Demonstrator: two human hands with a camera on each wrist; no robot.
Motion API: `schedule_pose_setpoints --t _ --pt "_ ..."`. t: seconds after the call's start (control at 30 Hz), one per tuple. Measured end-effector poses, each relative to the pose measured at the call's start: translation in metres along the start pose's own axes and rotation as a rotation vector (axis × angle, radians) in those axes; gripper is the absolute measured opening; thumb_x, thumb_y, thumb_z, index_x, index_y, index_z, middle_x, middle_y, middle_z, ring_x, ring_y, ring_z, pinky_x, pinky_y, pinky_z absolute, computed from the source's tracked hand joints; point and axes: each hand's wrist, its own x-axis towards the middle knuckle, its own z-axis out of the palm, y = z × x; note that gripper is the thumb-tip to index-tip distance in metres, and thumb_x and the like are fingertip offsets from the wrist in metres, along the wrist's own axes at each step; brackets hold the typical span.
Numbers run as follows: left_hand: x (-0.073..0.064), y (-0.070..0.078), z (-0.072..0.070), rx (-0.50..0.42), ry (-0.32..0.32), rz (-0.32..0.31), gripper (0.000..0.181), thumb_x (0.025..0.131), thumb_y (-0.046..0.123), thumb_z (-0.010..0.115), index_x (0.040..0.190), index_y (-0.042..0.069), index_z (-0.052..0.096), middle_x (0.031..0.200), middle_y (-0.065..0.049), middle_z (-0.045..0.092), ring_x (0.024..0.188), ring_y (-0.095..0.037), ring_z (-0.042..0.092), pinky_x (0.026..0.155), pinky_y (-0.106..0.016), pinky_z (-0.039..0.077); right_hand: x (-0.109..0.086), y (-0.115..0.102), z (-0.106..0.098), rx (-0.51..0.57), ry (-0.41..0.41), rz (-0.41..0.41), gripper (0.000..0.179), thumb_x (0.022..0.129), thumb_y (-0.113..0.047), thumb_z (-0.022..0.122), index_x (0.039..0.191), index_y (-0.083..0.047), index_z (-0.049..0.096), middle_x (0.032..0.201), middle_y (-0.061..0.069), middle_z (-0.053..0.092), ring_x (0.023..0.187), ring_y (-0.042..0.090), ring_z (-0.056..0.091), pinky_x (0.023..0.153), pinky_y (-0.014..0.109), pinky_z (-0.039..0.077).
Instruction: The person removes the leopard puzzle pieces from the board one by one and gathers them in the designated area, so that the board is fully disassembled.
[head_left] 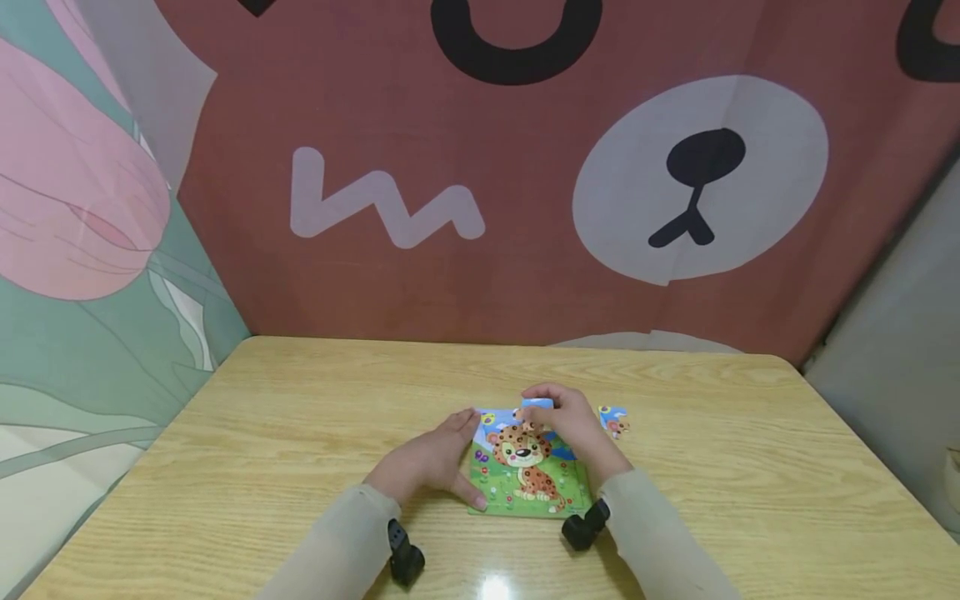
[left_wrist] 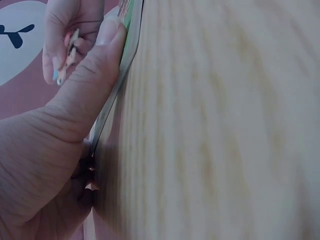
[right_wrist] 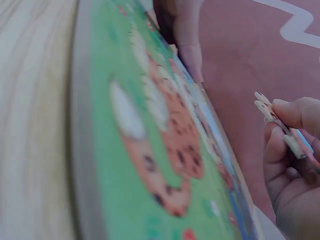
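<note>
A square jigsaw puzzle (head_left: 525, 483) with a spotted cub on green grass lies on the table. My left hand (head_left: 435, 462) spans its left side, the thumb resting on the near left corner and the fingers stretched along to the far left corner. In the left wrist view the thumb (left_wrist: 92, 75) presses on the board's edge. Over the far part of the puzzle, my right hand (head_left: 573, 421) pinches a puzzle piece (right_wrist: 274, 117) with blue and spotted parts, held above the board. Fingers hide part of that piece. Another puzzle piece (head_left: 613, 422) lies loose to the right of the right hand.
The wooden table (head_left: 315, 417) stretches out on all sides of the puzzle. Behind it hangs a brown cloth (head_left: 525, 275) with a cartoon bear face, and a flower-print cloth (head_left: 82, 250) is at the left.
</note>
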Motion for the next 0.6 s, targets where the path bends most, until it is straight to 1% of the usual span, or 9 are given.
schedule_pose_setpoints --t 0.07,0.17,0.3,0.43,0.53,0.6 --pt "0.000 0.000 0.000 0.000 0.001 0.000 0.127 0.053 0.056 0.080 0.149 0.006 0.014 0.156 -0.009 0.010 0.143 -0.025 0.010 0.115 -0.041 0.020 -0.002 -0.001 -0.004 0.051 0.006 0.013 0.035 0.082 -0.014 0.070 0.114 -0.001 0.061 0.099 0.010 0.062 0.070 0.021 0.061 0.067 0.035 0.055" --pt "0.000 0.000 0.001 0.002 0.002 0.001 0.127 0.052 0.056 0.080 0.149 0.006 0.014 0.156 -0.009 0.010 0.143 -0.025 0.010 0.115 -0.040 0.020 -0.004 -0.003 -0.011 0.077 0.018 0.022 0.040 0.081 -0.016 0.071 0.117 -0.001 0.060 0.101 0.009 0.060 0.070 0.022 0.060 0.071 0.037 0.054" --pt "0.000 0.000 0.001 0.003 0.001 0.004 0.127 0.052 0.056 0.080 0.149 0.006 0.014 0.156 -0.009 0.009 0.143 -0.024 0.009 0.115 -0.040 0.020 -0.008 -0.004 -0.023 0.035 0.044 0.019 0.043 0.082 -0.022 0.071 0.119 -0.004 0.060 0.098 0.007 0.060 0.074 0.022 0.059 0.074 0.037 0.051" --pt "0.000 -0.001 0.001 0.004 0.003 0.008 0.127 0.052 0.056 0.080 0.149 0.005 0.014 0.156 -0.009 0.009 0.143 -0.024 0.009 0.115 -0.040 0.019 -0.011 -0.003 -0.035 -0.026 0.066 0.008 0.047 0.082 -0.027 0.071 0.120 -0.003 0.058 0.094 0.005 0.063 0.078 0.020 0.061 0.073 0.035 0.052" --pt "0.000 -0.001 0.001 0.007 0.004 0.011 0.128 0.052 0.056 0.080 0.148 0.005 0.014 0.156 -0.009 0.009 0.143 -0.024 0.009 0.115 -0.040 0.018 -0.013 0.000 -0.043 -0.050 0.085 0.007 0.048 0.082 -0.028 0.070 0.121 -0.002 0.058 0.093 0.003 0.064 0.077 0.017 0.060 0.072 0.033 0.052" --pt "0.000 -0.001 0.001 0.005 0.006 0.012 0.128 0.052 0.056 0.080 0.148 0.005 0.014 0.156 -0.009 0.009 0.143 -0.024 0.009 0.115 -0.040 0.018 -0.015 0.002 -0.048 -0.041 0.100 0.016 0.045 0.084 -0.025 0.068 0.122 -0.001 0.057 0.094 0.001 0.063 0.076 0.016 0.059 0.072 0.032 0.052"
